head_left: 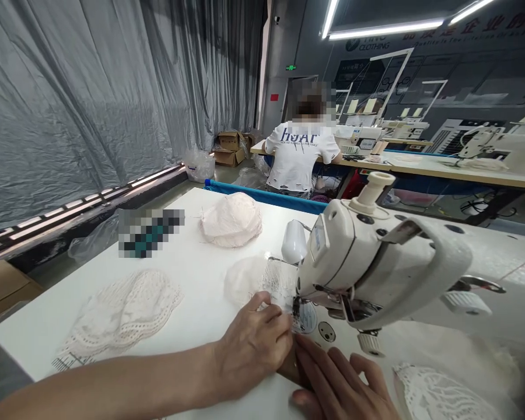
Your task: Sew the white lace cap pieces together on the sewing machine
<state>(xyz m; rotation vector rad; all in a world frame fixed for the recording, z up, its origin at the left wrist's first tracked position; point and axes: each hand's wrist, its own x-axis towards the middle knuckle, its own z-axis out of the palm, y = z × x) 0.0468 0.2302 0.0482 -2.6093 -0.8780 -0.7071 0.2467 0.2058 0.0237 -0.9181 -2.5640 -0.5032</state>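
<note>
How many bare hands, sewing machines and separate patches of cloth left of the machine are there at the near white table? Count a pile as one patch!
Hands: 2 (left hand, right hand)
Sewing machine: 1
Cloth patches: 3 (pinkish pile, lacy cloth, sheer cloth by the left hand)
Total: 6

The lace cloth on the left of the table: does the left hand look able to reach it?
Probably yes: only bare tabletop seems to lie between the left hand and the lace cloth, with the sewing machine on the other side.
</note>
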